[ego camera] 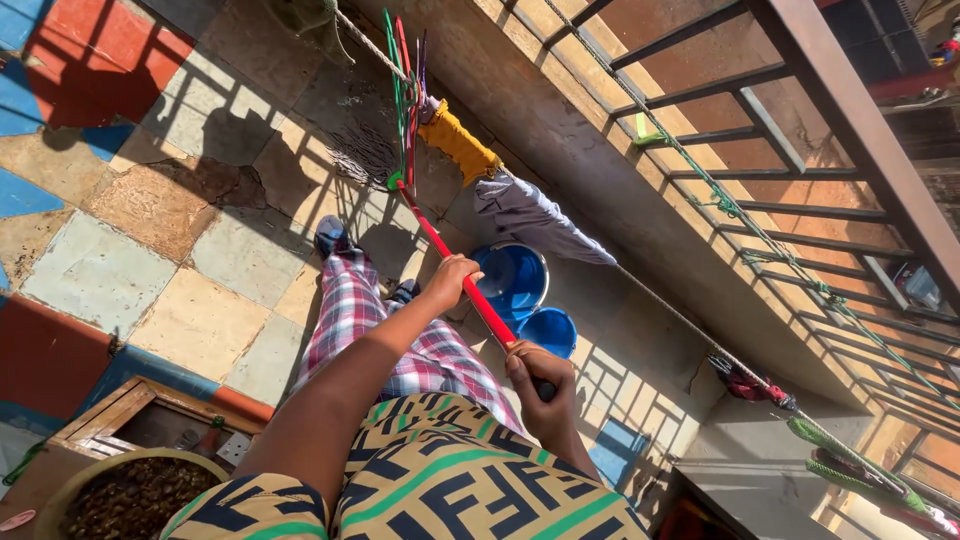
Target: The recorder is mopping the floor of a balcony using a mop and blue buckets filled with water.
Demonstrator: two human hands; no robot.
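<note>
Nearest to you, your right hand [540,385] is closed around the upper end of a red broom handle [470,285], fingers wrapped over the stick just above your patterned shirt [440,480]. Further down the same handle, your left hand [452,280] grips it too, arm stretched out over your plaid trousers [370,320]. The handle runs slanted from your right hand away to the broom head [365,140], whose pale bristles spread on the tiled floor [180,250] beyond your feet. One foot in a dark slipper [330,238] stands on the tiles just short of the bristles.

Down at your left side sits a wooden crate [120,420] and, touching it, a round bowl [90,480] holding dark bits; you cannot tell what they are.

Just beside the handle, to the right, two blue buckets [525,290] stand against the base of the low wall [600,170], the smaller one close to your right hand. Above them a rope line [670,310] runs along the wall, with a yellow cloth [458,140] and a grey garment [530,215] hanging from it, and coloured hangers [408,90] near the broom head. Beyond the wall, a metal railing [800,120] throws barred shadows across the floor, and further items hang on the line at the far right.
</note>
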